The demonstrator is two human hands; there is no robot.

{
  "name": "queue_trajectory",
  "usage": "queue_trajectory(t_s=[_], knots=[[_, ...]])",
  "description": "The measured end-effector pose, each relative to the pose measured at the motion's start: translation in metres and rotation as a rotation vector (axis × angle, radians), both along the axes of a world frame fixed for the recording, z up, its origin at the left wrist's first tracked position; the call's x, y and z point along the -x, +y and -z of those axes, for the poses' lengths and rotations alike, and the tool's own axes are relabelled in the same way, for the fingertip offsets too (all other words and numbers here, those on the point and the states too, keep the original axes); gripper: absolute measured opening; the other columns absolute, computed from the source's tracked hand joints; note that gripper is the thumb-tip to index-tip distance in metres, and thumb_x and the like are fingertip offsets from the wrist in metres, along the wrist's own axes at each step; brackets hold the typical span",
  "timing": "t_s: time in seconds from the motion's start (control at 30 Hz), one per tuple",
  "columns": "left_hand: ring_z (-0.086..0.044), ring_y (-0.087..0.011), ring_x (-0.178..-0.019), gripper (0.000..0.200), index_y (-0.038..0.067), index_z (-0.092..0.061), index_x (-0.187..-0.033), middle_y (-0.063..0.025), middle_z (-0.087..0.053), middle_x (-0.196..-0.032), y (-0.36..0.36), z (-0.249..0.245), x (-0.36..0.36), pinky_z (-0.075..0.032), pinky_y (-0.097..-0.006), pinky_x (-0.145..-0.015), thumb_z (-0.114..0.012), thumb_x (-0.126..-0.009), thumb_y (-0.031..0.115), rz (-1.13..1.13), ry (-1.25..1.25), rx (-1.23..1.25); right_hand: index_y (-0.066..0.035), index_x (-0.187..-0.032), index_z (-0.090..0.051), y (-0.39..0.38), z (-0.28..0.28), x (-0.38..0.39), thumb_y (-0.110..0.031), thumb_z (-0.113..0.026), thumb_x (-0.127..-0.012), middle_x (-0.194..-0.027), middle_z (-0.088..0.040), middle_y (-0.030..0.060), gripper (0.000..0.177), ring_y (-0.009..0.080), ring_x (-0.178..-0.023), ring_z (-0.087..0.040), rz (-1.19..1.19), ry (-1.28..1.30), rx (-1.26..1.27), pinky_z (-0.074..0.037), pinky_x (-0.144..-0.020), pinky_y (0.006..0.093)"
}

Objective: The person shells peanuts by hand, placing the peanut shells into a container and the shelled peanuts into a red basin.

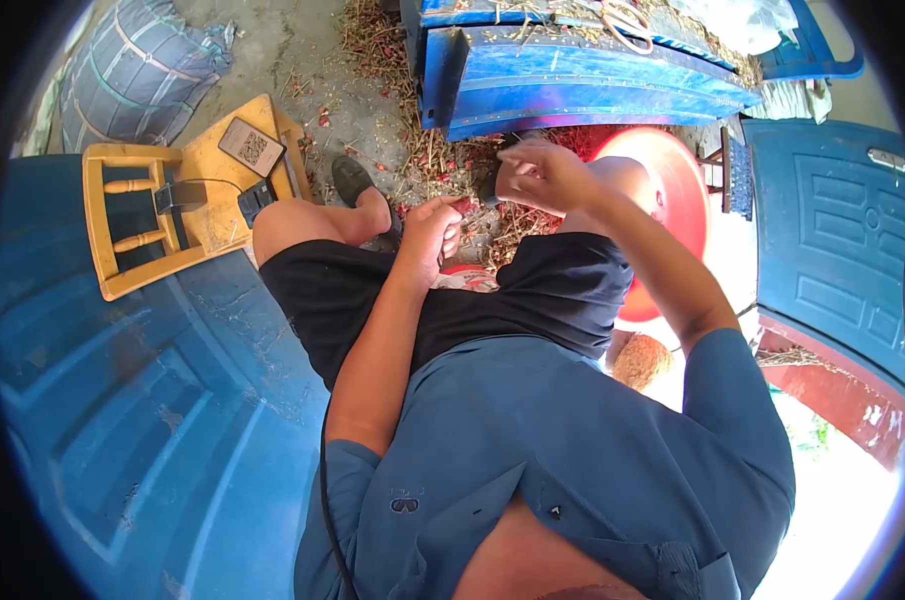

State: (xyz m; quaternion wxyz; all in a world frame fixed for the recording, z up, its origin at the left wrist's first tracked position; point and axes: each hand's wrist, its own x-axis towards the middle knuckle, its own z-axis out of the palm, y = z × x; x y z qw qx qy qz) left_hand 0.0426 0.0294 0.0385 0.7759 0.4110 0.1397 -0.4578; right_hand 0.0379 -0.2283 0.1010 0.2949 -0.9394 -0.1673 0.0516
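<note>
My left hand (435, 232) is closed above the gap between my knees, with a small dark red piece (463, 206) sticking out at its fingertips. What the piece is, I cannot make out. To the right, my right hand (543, 176) is raised in front of the blue metal structure, apart from my left hand. Motion blurs its fingers, and anything in them is hidden. Below my hands, part of a red and white container (468, 278) shows between my thighs. Dry stalks and small red bits (413, 150) litter the floor around my feet.
A wooden chair (208, 165) at the left bears a phone (252, 147) and a small black device. Behind it stands a stuffed, strapped sack (138, 70). A blue metal structure (593, 75) is ahead. A large red basin (695, 200) sits beside my right leg.
</note>
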Motion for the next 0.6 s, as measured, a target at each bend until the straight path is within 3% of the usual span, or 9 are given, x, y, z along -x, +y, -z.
queue_trajectory(t_s=[0.07,0.1,0.27,0.33,0.4,0.47,0.53,0.57,0.6], knots=[[-0.037,-0.0039,-0.047,0.017,0.004,-0.061,-0.104,0.0065,-0.041,-0.062,-0.001,0.003,0.003,-0.030,-0.0213,-0.042,-0.056,-0.088,0.009,-0.011,-0.019,-0.026,-0.001,-0.130,-0.059,0.008,0.011,0.017,-0.012,-0.070,-0.092,-0.101,-0.071,0.0080,0.041,0.0149,-0.089,-0.067,0.347,0.520,-0.423,-0.053,-0.081,0.0297],[-0.038,-0.0043,-0.047,0.015,0.005,-0.060,-0.102,0.0060,-0.042,-0.061,-0.003,-0.005,0.005,-0.030,-0.0214,-0.042,-0.056,-0.088,0.010,0.003,-0.015,-0.061,-0.001,-0.128,-0.060,0.012,0.026,0.026,-0.013,-0.071,-0.093,-0.098,-0.070,0.0045,0.039,0.0076,-0.086,-0.063,0.321,0.515,-0.597,-0.052,-0.075,0.0246],[-0.038,-0.0061,-0.046,0.010,0.008,-0.057,-0.098,0.0052,-0.042,-0.060,-0.009,0.013,0.023,-0.031,-0.0222,-0.042,-0.059,-0.088,0.011,0.114,-0.033,-0.100,-0.005,-0.097,-0.074,0.052,0.019,0.047,-0.018,-0.077,-0.080,-0.089,-0.069,0.0145,0.021,0.0302,-0.082,-0.067,0.234,0.225,-0.499,-0.053,-0.076,0.0403],[-0.040,-0.0063,-0.047,0.013,0.007,-0.057,-0.101,0.0049,-0.043,-0.061,-0.011,0.007,0.025,-0.031,-0.0228,-0.043,-0.060,-0.089,0.013,0.171,-0.055,-0.124,-0.003,-0.097,-0.071,0.050,0.018,0.053,-0.011,-0.074,-0.087,-0.089,-0.066,0.0086,0.013,0.0184,-0.084,-0.066,0.263,0.259,-0.437,-0.051,-0.074,0.0331],[-0.040,-0.0062,-0.049,0.014,0.006,-0.058,-0.102,0.0049,-0.044,-0.062,-0.012,-0.004,0.026,-0.031,-0.0228,-0.044,-0.060,-0.089,0.012,0.197,-0.092,-0.118,-0.004,-0.096,-0.072,0.035,0.008,0.059,-0.015,-0.075,-0.084,-0.089,-0.069,0.0128,0.016,0.0247,-0.083,-0.068,0.365,0.159,-0.521,-0.053,-0.075,0.0365],[-0.041,-0.0061,-0.050,0.014,0.005,-0.059,-0.102,0.0048,-0.044,-0.063,-0.011,-0.006,0.029,-0.031,-0.0228,-0.045,-0.059,-0.089,0.012,0.212,-0.103,-0.122,-0.002,-0.097,-0.072,-0.003,-0.010,0.070,-0.011,-0.074,-0.086,-0.091,-0.070,0.0108,0.014,0.0188,-0.084,-0.068,0.534,0.096,-0.664,-0.053,-0.075,0.0317],[-0.040,-0.0060,-0.052,0.013,0.004,-0.061,-0.101,0.0049,-0.045,-0.064,-0.010,0.006,0.032,-0.031,-0.0220,-0.047,-0.058,-0.090,0.010,0.225,-0.120,-0.233,-0.001,-0.095,-0.071,-0.063,-0.058,0.090,-0.006,-0.071,-0.090,-0.092,-0.070,0.0052,0.008,0.0112,-0.084,-0.065,0.657,-0.164,-0.474,-0.052,-0.075,0.0250],[-0.040,-0.0060,-0.052,0.013,0.004,-0.061,-0.101,0.0049,-0.045,-0.064,-0.011,0.012,0.032,-0.031,-0.0220,-0.047,-0.058,-0.090,0.010,0.220,-0.114,-0.229,-0.003,-0.095,-0.071,-0.093,-0.057,0.110,-0.007,-0.070,-0.091,-0.089,-0.070,0.0030,0.006,0.0091,-0.078,-0.063,0.888,-0.152,-0.803,-0.052,-0.073,0.0239],[-0.040,-0.0057,-0.052,0.012,0.004,-0.062,-0.099,0.0049,-0.045,-0.065,-0.012,0.019,0.033,-0.031,-0.0216,-0.047,-0.057,-0.091,0.009,0.227,-0.102,-0.248,-0.003,-0.094,-0.070,-0.120,-0.080,0.130,-0.009,-0.069,-0.092,-0.088,-0.071,0.0025,0.006,0.0083,-0.076,-0.063,1.086,-0.226,-0.699,-0.051,-0.072,0.0238]])
